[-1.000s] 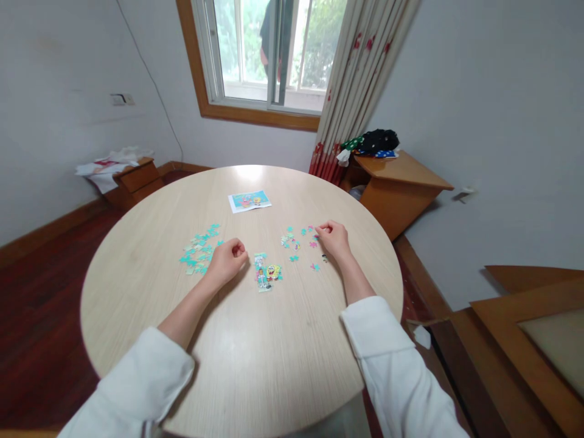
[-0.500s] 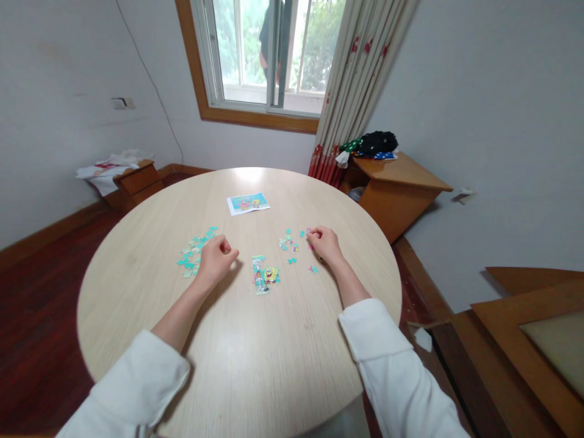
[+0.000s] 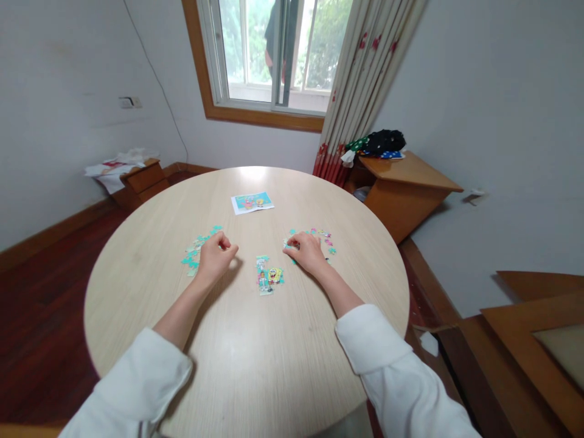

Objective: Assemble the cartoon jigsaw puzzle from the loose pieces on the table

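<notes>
A partly joined jigsaw puzzle (image 3: 274,276) with a yellow cartoon figure lies on the table between my hands. My left hand (image 3: 216,252) is closed beside a heap of loose turquoise puzzle pieces (image 3: 191,258); whatever its curled fingers may hold is hidden. To the right of the joined part, my right hand (image 3: 305,250) is low over other loose pieces (image 3: 328,242), partly covering them. Its thumb and forefinger are pinched at a puzzle piece (image 3: 286,243) on the left side of that group, only a sliver of which shows.
A picture sheet (image 3: 252,202) with the same cartoon style lies toward the far side of the round table (image 3: 255,365). Behind it are a window (image 3: 274,55) and a curtain (image 3: 360,85). A wooden cabinet (image 3: 401,188) with cloth on top stands at the right.
My right hand has moved left, from the pink pieces at the right to the left side of the loose group. My left hand stays closed in place. The view has shifted slightly.
</notes>
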Demonstrator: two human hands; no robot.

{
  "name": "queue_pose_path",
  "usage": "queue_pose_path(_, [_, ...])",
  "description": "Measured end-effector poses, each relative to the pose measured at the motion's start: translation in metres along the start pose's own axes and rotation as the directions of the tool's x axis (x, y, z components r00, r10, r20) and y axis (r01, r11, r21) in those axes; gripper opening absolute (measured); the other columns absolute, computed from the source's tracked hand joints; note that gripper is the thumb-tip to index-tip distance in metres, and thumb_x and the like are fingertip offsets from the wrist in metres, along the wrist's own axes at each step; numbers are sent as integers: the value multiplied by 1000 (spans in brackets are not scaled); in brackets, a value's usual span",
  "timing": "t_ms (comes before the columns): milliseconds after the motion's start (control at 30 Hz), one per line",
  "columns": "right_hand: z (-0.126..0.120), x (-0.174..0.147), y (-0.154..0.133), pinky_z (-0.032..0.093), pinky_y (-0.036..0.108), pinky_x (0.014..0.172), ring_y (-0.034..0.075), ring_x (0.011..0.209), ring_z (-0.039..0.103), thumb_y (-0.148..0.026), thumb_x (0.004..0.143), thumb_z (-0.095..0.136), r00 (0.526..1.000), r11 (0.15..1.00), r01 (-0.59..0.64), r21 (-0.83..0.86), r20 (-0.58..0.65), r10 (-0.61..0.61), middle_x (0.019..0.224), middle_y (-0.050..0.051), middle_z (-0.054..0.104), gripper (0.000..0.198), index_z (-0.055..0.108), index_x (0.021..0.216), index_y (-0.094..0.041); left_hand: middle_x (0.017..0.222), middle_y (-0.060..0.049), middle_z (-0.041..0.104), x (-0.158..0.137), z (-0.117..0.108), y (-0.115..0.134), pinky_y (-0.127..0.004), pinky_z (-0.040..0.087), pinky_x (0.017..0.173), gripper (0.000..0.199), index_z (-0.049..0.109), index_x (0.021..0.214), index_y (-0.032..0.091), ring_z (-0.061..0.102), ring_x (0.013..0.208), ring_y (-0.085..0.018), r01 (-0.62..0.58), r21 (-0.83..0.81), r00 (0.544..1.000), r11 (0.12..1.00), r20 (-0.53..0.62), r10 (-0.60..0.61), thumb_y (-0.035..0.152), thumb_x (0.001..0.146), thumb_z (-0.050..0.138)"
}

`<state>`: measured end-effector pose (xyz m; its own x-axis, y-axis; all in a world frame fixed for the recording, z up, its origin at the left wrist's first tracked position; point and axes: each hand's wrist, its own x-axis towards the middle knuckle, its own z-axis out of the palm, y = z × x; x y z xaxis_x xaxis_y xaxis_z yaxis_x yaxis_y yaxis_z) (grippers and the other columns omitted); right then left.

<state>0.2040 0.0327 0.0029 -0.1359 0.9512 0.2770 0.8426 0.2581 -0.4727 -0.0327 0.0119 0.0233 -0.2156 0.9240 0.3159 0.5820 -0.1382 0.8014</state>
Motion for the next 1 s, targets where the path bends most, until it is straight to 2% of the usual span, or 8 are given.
queue_pose_path(200, [-3,0,-2,28,32,76,19,86,54,-27,73,68,997,998,-64,-17,36,65,82,4,67,9,66,72,-18,53,6,40,-1,1,3,-25,32,57,16,37,52,20,40,54,-11,3,-7,1000,1000,7,-3,19,58,52])
queue_pose_path(467, [-1,1,-3,30,34,80,20,87,55,-22,72,68,996,997,-80,19,47,79,84,5,66,7,63,74,-18,53,6,39,-2,2,3,-24,32,57,16,35,53,20,40,55,-11,-2,-1,1000,1000,23,2,19,59,51])
queue_pose_path(700, [0,0,-2,37,26,67,13,65,53,-14,70,63,999,978,-25,207,50,15,66,-1,60,5,62,74,-18,52,5,41,-4,1,7,-24,32,56,15,37,52,20,40,54,-11,1,5,999,1000,45,-1,19,59,51])
queue_pose_path(833, [0,0,-2,39,25,67,12,64,50,-15,71,58,999,944,40,326,-21,-35,67,-1,58,21,66,90,-18,52,5,41,-4,2,6,-24,32,56,14,38,52,20,41,54,-11,-1,-3,998,1000,57,2,19,59,51])
queue_pose_path(933, [1,3,-2,40,25,64,11,63,49,-23,71,56,995,885,26,465,-98,22,70,0,58,23,69,89,-18,51,5,42,-3,2,6,-25,32,56,14,39,52,20,41,54,-11,0,14,998,1000,61,-1,19,58,51])
queue_pose_path(1000, [2,6,-1,39,25,57,11,58,49,-32,69,58,991,797,-24,603,-92,100,67,0,58,25,69,86,-17,52,5,42,-3,2,7,-25,32,57,14,39,52,20,41,54,-11,2,17,998,1000,58,-3,18,58,51])
